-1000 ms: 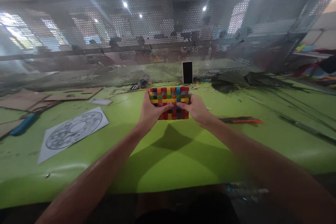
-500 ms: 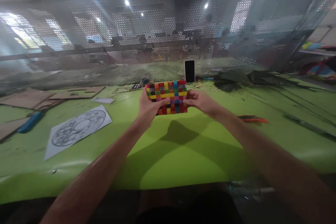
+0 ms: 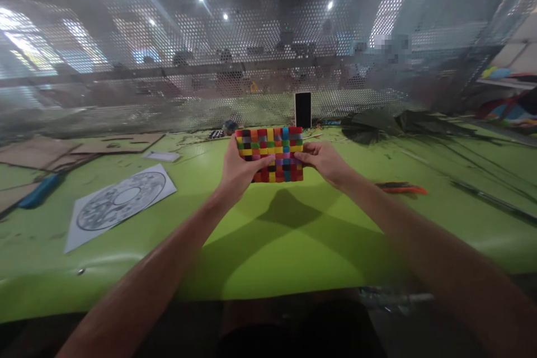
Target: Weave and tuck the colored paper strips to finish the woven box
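Note:
A small woven piece of multicoloured strips (image 3: 287,145) is held upright above the green table, facing me. My left hand (image 3: 239,170) grips its left side, with the thumb across the front and the other fingers hidden behind. At the right edge, my right hand (image 3: 325,161) pinches the piece between thumb and fingers. Both hands are closed on it, and their shadow falls on the table below.
Left on the green table (image 3: 268,268) lie a sheet with a printed round pattern (image 3: 96,201), a blue-handled tool (image 3: 41,191) and cardboard pieces (image 3: 37,152). A dark-screened phone (image 3: 303,110) stands behind. To the right are orange-edged scissors or pliers (image 3: 400,188) and dark leaves (image 3: 377,123).
The woven piece and both hands sit slightly further right in view, while things on the left of the table have shifted a little left. Both hands keep their hold.

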A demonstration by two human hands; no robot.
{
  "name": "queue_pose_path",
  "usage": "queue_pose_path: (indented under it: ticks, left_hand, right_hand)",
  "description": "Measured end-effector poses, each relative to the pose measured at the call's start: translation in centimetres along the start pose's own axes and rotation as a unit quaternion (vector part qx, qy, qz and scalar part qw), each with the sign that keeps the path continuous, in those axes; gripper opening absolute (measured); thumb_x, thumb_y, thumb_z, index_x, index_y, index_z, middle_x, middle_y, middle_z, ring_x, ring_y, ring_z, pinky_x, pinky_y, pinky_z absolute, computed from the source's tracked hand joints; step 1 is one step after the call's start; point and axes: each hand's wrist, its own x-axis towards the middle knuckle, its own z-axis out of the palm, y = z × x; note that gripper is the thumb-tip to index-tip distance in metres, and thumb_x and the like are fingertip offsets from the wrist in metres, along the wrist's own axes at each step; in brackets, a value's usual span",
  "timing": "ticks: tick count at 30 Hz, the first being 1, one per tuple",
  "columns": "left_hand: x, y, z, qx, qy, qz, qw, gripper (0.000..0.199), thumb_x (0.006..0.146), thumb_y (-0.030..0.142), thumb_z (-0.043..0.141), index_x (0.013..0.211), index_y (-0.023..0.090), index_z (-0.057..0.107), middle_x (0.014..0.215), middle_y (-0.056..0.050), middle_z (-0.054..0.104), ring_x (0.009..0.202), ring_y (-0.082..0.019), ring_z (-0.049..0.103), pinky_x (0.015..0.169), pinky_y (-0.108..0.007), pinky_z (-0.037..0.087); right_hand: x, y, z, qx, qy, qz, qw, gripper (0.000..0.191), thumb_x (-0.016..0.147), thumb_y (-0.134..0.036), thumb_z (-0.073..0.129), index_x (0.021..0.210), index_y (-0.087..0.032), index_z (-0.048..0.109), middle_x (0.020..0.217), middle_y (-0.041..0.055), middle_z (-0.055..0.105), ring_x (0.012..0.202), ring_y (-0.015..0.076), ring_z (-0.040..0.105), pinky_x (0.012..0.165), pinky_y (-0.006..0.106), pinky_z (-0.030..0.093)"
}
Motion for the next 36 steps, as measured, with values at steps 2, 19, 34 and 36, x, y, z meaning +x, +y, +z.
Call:
queue_pose_path:
  ticks: [2,19,34,36]
  left_hand:
    - [0.1,-0.1,0.0,-0.004,-0.002,0.001,1.0,0.065,0.057,0.024,0.095,0.111,0.023,0.06,0.109,-0.004,0.071,0.1,-0.023,0.072,0.091,-0.039,0.062]
    - [1.2,-1.8,-0.5,-0.128,-0.053,-0.139,0.981,0.052,0.066,0.025,0.089,0.111,0.022,0.063,0.103,-0.005,0.078,0.093,-0.023,0.076,0.088,-0.044,0.065]
    - [1.1,-1.1,-0.9,-0.187,-0.092,-0.269,0.94,0.011,0.088,0.016,0.073,0.098,0.012,0.072,0.092,-0.011,0.081,0.084,-0.023,0.079,0.084,-0.045,0.067]
    - [1.0,-1.2,-0.8,-0.188,-0.105,-0.267,0.939,0.01,0.089,0.018,0.073,0.096,0.012,0.072,0.093,-0.012,0.081,0.086,-0.024,0.079,0.087,-0.046,0.066]
  right_hand:
    - [-0.1,-0.2,0.2,-0.003,0.015,-0.006,1.0,0.037,0.063,-0.047,0.093,0.086,-0.02,0.082,0.094,0.0066,0.081,0.086,0.0225,0.075,0.095,0.046,0.061]
    - [0.7,0.6,-1.2,-0.089,0.041,-0.008,0.995,0.033,0.081,-0.052,0.08,0.08,-0.019,0.074,0.085,0.0063,0.076,0.076,0.0197,0.069,0.081,0.043,0.062]
    - [0.4,0.4,-1.4,-0.083,0.057,-0.01,0.995,0.034,0.069,-0.053,0.089,0.074,-0.02,0.079,0.079,0.0043,0.077,0.072,0.0201,0.07,0.083,0.049,0.065]
    - [0.4,0.4,-1.3,-0.075,0.074,-0.01,0.994,0.036,0.065,-0.054,0.091,0.073,-0.02,0.079,0.076,0.0041,0.076,0.069,0.02,0.069,0.08,0.048,0.064]
